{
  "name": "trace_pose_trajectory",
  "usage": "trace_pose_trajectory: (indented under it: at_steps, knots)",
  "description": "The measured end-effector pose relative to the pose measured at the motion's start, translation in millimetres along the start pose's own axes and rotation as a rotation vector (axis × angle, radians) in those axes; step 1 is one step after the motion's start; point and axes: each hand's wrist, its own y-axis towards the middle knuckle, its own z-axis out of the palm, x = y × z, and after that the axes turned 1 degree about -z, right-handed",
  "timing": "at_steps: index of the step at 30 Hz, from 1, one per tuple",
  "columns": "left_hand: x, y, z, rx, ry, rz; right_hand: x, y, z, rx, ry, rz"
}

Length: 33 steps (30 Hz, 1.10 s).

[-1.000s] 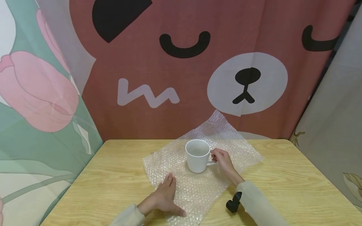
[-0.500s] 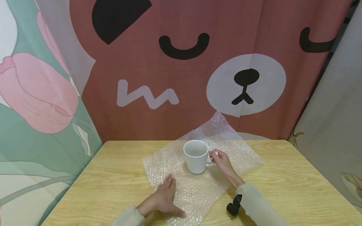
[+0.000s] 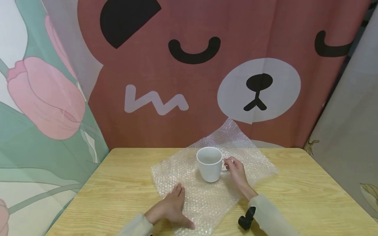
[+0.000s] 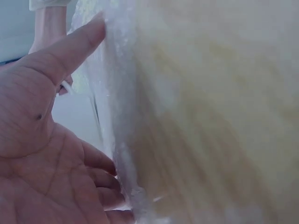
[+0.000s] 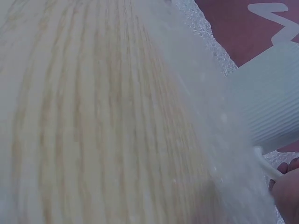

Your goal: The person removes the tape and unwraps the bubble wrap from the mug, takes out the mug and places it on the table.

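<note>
A white mug point(image 3: 210, 168) stands upright on a sheet of bubble wrap point(image 3: 203, 203), its handle toward the right. My right hand point(image 3: 237, 171) pinches that handle with curled fingers. In the right wrist view the mug point(image 5: 266, 98) shows ribbed sides, and part of the right hand point(image 5: 286, 191) is at the handle. My left hand point(image 3: 175, 207) lies with straight fingers and spread thumb on the near left edge of the bubble wrap. The left wrist view shows the left palm point(image 4: 46, 154) with its fingertips against the bubble wrap point(image 4: 119, 93).
The wooden table point(image 3: 118, 186) extends beyond the wrap on both sides. Behind it hangs a reddish-brown curtain point(image 3: 153, 131) with a bear print, and the wrap's far corner rises against it. A black device point(image 3: 247, 219) sits at the right wrist.
The view has shifted slightly. The mug stays on the wrap with my right hand at its handle, and my left hand keeps its place.
</note>
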Motion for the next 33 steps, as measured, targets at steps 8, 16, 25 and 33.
trace_pose_trajectory:
  at_steps: [8, 16, 25, 33]
  knots:
    - [12.1, -1.0, -11.3, 0.043, -0.005, 0.013, 13, -2, -14, -0.016, 0.069, 0.007]
    - [22.7, -4.3, -19.7, 0.052, -0.084, 0.049, 31, -6, -39, -0.036, 0.083, 0.026]
    - [30.4, -8.5, -28.2, 0.062, -0.091, 0.058, 51, -12, -68, -0.030, 0.082, -0.020]
    - [38.3, -9.0, -29.2, 0.031, -0.079, 0.103, 64, -16, -95, -0.035, 0.246, -0.059]
